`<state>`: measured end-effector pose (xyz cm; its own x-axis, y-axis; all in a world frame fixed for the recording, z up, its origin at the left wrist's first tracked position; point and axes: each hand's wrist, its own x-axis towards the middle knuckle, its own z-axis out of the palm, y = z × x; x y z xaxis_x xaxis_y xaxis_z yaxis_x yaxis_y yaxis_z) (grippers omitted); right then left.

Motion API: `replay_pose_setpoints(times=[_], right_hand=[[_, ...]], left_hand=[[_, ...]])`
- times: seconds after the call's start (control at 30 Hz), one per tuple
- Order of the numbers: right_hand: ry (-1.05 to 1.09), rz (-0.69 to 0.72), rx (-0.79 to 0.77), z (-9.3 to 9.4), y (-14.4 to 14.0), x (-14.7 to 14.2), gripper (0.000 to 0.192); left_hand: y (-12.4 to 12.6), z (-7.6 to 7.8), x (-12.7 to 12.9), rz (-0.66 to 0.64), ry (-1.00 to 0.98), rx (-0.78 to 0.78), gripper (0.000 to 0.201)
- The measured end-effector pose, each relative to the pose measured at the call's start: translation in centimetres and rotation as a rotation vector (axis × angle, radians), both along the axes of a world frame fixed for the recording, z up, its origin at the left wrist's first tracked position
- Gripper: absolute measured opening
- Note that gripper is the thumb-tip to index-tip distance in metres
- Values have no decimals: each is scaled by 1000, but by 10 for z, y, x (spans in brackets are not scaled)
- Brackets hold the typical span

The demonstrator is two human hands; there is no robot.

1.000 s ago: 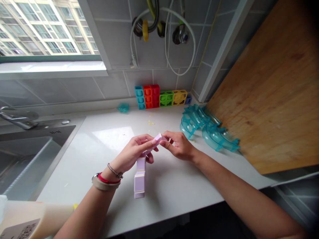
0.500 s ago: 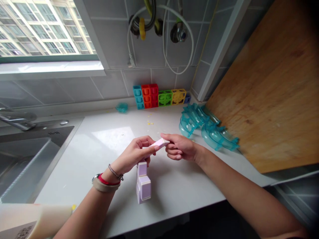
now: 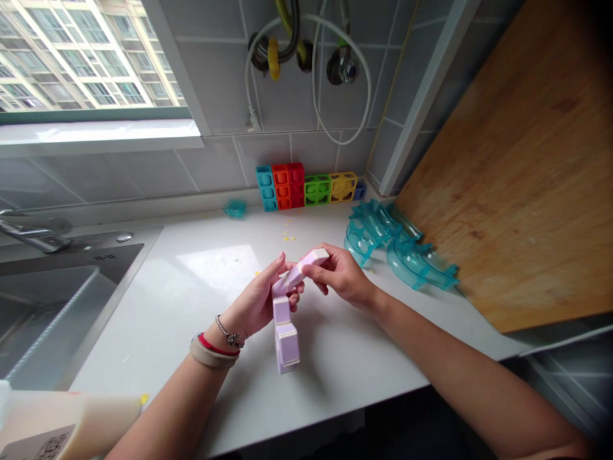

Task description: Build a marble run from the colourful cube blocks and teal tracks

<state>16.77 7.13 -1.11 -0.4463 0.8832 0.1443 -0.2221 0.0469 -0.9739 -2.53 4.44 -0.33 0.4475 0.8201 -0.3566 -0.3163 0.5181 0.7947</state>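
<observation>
Left hand (image 3: 261,300) and right hand (image 3: 338,275) each pinch the jointed lilac plastic block chain (image 3: 286,319) above the white bench (image 3: 191,287); both grips pressed together on it.

No readable text, brand, number or sign. Only printed mark: dark QR-like code on label of cream container (image 3: 62,428), near left corner, cut off by frame edge and too blurred to make out. Lilac block chain (image 3: 287,306) in hands: plain faces, no lettering. Coloured cubes (image 3: 306,185) by far wall: no marking legible.
</observation>
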Motion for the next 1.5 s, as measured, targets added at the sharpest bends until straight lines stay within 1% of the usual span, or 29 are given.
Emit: replay_pose_setpoints(times=[0.07,0.13,0.2,0.27,0.33,0.43,0.5,0.63,0.7,0.73,0.87,0.93,0.97,1.0,1.1,1.13,1.17,1.2,1.27,1.37,1.43,1.5], right_hand=[[59,-76,-39,1,2,2,38],[132,-141,-113,1,4,4,38],[213,-185,-198,1,7,6,39],[271,-186,-272,0,9,7,38],[271,-126,-328,-2,10,8,37],[159,33,-342,-3,7,8,38],[87,105,-310,-2,5,7,37],[69,152,-206,2,2,10,29],[76,201,-167,3,4,15,27],[82,238,-155,2,6,18,28],[120,469,-142,-2,10,26,40],[132,542,-159,-4,10,25,45],[138,523,-175,-4,9,23,47],[146,461,-196,-3,8,20,47],[181,140,-245,-2,6,13,41],[187,51,-245,-2,7,11,40],[181,-3,-242,-3,7,9,39],[163,-24,-239,-3,8,8,39],[96,-17,-229,-6,10,6,39],[-27,-16,-166,-10,11,3,40],[-81,-30,-115,-12,12,2,40],[-107,-27,-95,-13,12,3,40]], left_hand=[[1,-2,1,7,-23,-24,53],[1,-3,1,14,-4,-10,56],[0,-5,2,36,18,38,52],[-1,-7,2,60,14,95,48],[-2,-9,4,85,-18,143,49],[-3,-11,6,91,-67,178,56],[-4,-12,6,58,-81,198,58],[-6,-12,5,3,-66,227,60],[-9,-13,3,-67,-59,212,63],[-10,-13,3,-121,-66,199,65],[-18,-15,5,-373,-132,134,68],[-19,-14,8,-441,-166,112,65],[-18,-13,9,-429,-179,109,63],[-17,-12,9,-382,-184,110,60],[-11,-9,9,-161,-111,131,51],[-9,-9,9,-117,-69,139,47],[-7,-8,8,-91,-27,152,45],[-6,-8,8,-74,9,173,43],[-3,-7,8,-38,82,235,41],[-2,-7,9,48,220,313,44],[-2,-8,10,77,290,321,48],[-3,-9,10,79,329,320,51]])
